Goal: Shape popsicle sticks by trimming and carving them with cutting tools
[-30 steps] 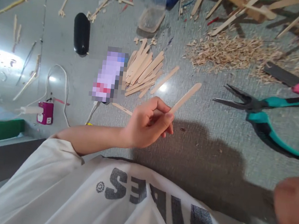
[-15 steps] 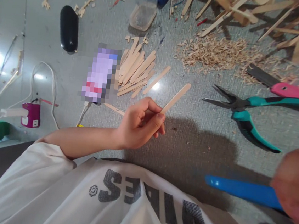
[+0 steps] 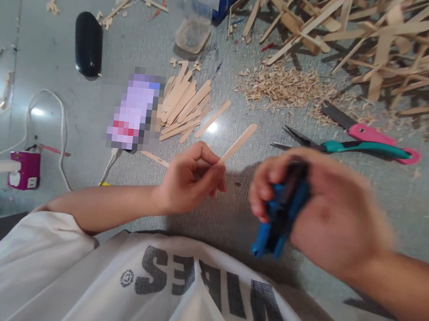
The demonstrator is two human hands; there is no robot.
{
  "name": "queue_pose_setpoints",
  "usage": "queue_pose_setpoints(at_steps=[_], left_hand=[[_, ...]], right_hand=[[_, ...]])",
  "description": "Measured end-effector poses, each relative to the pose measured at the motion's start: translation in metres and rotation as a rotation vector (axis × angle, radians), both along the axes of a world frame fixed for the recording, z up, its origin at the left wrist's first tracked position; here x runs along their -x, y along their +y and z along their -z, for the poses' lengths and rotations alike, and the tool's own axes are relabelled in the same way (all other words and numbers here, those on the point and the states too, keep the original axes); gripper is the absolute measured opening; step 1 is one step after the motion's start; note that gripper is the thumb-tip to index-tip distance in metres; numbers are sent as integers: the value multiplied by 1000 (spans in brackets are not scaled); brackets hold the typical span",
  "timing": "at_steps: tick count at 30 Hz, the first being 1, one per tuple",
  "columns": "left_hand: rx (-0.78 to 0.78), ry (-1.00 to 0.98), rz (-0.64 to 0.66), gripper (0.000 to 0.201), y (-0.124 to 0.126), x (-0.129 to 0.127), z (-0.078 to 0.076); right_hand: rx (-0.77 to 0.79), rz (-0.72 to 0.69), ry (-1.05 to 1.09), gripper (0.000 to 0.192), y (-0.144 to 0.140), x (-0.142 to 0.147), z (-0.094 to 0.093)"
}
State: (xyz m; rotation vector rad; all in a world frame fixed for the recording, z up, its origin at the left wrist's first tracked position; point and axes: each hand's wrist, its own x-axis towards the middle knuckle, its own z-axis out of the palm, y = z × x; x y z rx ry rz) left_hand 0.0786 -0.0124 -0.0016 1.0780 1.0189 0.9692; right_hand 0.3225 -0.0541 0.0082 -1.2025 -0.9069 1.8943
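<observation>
My left hand [image 3: 193, 181] pinches one end of a flat wooden craft stick [image 3: 241, 140] between thumb and fingers; its rounded end points up and right. To its right, my right hand [image 3: 340, 222] is wrapped around a blue-and-black hand tool [image 3: 279, 216]. Motion blurs that tool, so its exact kind is unclear. The tool and the stick are apart. Beyond the left hand, a heap of similar craft sticks [image 3: 186, 101] lies on the grey table [image 3: 231, 223]. Teal-handled needle-nose pliers [image 3: 365, 147] lie partly hidden behind my right hand.
A pink-handled blade tool [image 3: 374, 135] lies beyond the pliers, near wood shavings [image 3: 287, 84]. Loose sticks [image 3: 386, 56] crowd the far right. A phone [image 3: 133, 108], a black oval case [image 3: 88, 45], a clear container [image 3: 193, 33] and a purple charger [image 3: 24, 170] lie leftward.
My right hand has swung in from the right edge with the blue tool, now near my left hand. The left hand still holds the stick. The view has shifted slightly right.
</observation>
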Motion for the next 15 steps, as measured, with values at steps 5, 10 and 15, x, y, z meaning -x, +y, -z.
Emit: queue_pose_setpoints(at_steps=[5, 10, 15], left_hand=[[9, 54, 3, 43, 3, 1, -8], [-13, 83, -5, 41, 4, 0, -9], [-62, 105, 9, 42, 4, 1, -9]], right_hand=[[64, -67, 66, 34, 65, 62, -15], [-54, -140, 150, 43, 55, 52, -7], [-99, -268, 80, 44, 60, 52, -6]])
